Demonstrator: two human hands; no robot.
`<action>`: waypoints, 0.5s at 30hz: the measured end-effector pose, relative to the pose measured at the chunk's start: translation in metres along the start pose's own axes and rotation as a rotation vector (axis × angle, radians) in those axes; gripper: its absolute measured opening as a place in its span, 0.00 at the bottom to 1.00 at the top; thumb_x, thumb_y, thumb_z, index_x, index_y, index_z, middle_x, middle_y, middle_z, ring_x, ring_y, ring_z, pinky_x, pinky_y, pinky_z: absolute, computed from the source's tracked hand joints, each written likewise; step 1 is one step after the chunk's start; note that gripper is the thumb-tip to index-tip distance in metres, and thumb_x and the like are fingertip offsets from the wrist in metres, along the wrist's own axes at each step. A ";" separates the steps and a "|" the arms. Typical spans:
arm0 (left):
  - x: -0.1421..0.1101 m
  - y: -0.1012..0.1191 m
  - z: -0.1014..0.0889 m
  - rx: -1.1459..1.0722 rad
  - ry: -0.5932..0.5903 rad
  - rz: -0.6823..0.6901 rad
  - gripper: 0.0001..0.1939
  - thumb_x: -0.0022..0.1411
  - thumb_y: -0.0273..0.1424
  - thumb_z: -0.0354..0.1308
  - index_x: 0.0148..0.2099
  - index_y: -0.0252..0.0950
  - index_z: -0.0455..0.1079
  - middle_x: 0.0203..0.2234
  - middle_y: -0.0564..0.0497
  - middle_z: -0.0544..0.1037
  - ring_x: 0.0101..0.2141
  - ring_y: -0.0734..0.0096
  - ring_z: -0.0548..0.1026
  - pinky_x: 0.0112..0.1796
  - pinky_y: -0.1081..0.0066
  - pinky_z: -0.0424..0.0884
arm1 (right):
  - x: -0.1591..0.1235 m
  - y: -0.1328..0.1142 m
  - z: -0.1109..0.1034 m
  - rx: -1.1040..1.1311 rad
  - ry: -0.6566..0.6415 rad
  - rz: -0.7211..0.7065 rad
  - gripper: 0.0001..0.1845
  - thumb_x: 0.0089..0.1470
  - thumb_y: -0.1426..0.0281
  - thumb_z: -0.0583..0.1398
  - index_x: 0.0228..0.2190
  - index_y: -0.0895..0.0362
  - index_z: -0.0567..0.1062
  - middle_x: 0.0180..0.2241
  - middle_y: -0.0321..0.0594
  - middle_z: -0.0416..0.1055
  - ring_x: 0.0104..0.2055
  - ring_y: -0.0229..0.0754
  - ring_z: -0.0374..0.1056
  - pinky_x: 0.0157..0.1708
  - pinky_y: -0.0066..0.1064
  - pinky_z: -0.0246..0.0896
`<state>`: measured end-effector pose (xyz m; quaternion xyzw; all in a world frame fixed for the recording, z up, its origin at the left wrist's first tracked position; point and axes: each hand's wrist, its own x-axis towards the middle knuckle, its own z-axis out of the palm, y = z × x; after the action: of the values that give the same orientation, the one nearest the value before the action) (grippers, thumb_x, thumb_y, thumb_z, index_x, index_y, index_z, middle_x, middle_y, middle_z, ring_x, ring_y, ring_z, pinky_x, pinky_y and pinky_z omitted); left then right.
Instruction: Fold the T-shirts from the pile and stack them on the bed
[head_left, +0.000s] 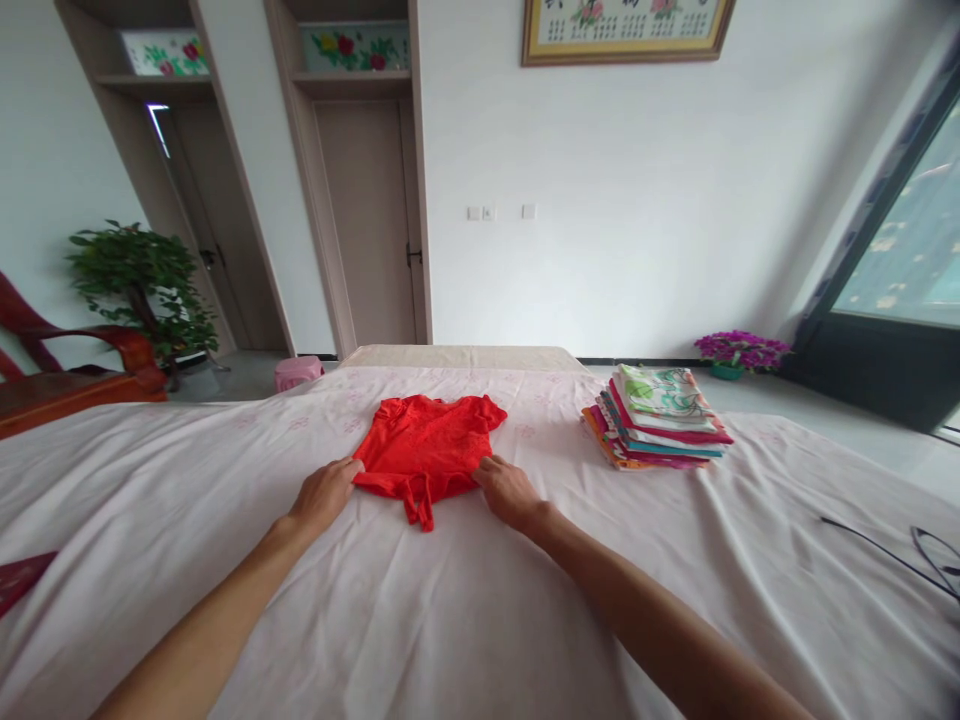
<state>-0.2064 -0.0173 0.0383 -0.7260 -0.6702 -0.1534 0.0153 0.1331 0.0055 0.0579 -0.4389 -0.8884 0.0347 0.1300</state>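
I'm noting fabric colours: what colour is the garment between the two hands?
The garment is bright red, seen best in the head view.

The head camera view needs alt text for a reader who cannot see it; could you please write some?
A person's left hand and right hand hold the near corners of a red garment spread on a pale sheet. To its right sits a stack of folded fabrics; a white wall rises behind.
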 end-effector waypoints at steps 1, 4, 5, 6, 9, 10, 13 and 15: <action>-0.002 0.000 -0.008 -0.055 0.033 -0.023 0.16 0.55 0.19 0.47 0.39 0.40 0.70 0.40 0.50 0.78 0.43 0.67 0.74 0.44 0.71 0.65 | -0.003 0.001 -0.008 0.062 0.025 0.020 0.11 0.48 0.81 0.51 0.26 0.57 0.68 0.34 0.42 0.70 0.40 0.41 0.64 0.34 0.28 0.55; -0.014 0.000 -0.045 -0.365 -0.055 -0.029 0.09 0.54 0.24 0.46 0.30 0.38 0.67 0.25 0.54 0.74 0.31 0.69 0.72 0.35 0.73 0.65 | -0.027 0.005 -0.046 0.426 -0.047 0.014 0.08 0.39 0.81 0.51 0.19 0.57 0.59 0.22 0.33 0.59 0.26 0.34 0.56 0.27 0.25 0.48; -0.021 0.000 -0.062 -0.488 -0.172 -0.014 0.08 0.53 0.25 0.46 0.28 0.38 0.65 0.21 0.55 0.70 0.27 0.70 0.70 0.31 0.74 0.64 | -0.036 0.005 -0.061 0.596 -0.158 -0.008 0.07 0.37 0.79 0.51 0.19 0.56 0.57 0.19 0.30 0.55 0.23 0.32 0.52 0.24 0.25 0.45; -0.028 0.001 -0.078 -0.595 -0.308 -0.011 0.07 0.52 0.26 0.46 0.27 0.37 0.65 0.20 0.56 0.69 0.25 0.71 0.69 0.29 0.74 0.63 | -0.045 0.007 -0.076 0.758 -0.261 -0.015 0.06 0.37 0.78 0.50 0.18 0.56 0.56 0.19 0.29 0.52 0.21 0.31 0.49 0.22 0.25 0.43; -0.042 0.007 -0.116 -0.781 -0.666 -0.025 0.09 0.50 0.30 0.51 0.32 0.36 0.72 0.28 0.55 0.75 0.30 0.69 0.72 0.32 0.75 0.65 | -0.055 0.014 -0.105 1.000 -0.479 0.007 0.04 0.35 0.76 0.50 0.20 0.58 0.63 0.19 0.28 0.54 0.20 0.30 0.48 0.19 0.23 0.41; -0.042 0.010 -0.122 -0.797 -0.718 -0.023 0.10 0.50 0.31 0.53 0.35 0.37 0.73 0.30 0.54 0.76 0.31 0.69 0.72 0.32 0.75 0.66 | -0.052 0.019 -0.107 1.010 -0.527 0.020 0.05 0.35 0.75 0.51 0.21 0.58 0.65 0.19 0.28 0.55 0.20 0.29 0.48 0.18 0.23 0.40; -0.019 0.016 -0.112 -0.736 -0.664 -0.074 0.09 0.50 0.33 0.55 0.33 0.36 0.72 0.24 0.55 0.74 0.24 0.73 0.70 0.23 0.77 0.60 | -0.020 0.035 -0.098 0.853 -0.540 0.131 0.08 0.34 0.77 0.52 0.22 0.59 0.68 0.17 0.28 0.56 0.17 0.29 0.49 0.17 0.21 0.40; 0.012 0.021 -0.099 -0.687 -0.446 -0.185 0.07 0.50 0.32 0.55 0.32 0.34 0.70 0.18 0.56 0.70 0.19 0.75 0.67 0.19 0.78 0.54 | 0.012 0.048 -0.091 0.645 -0.334 0.293 0.09 0.33 0.79 0.52 0.20 0.59 0.69 0.15 0.30 0.59 0.16 0.31 0.54 0.17 0.22 0.47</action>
<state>-0.2054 -0.0302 0.1395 -0.6412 -0.6293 -0.2078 -0.3868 0.1866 0.0398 0.1399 -0.4861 -0.7688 0.4012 0.1085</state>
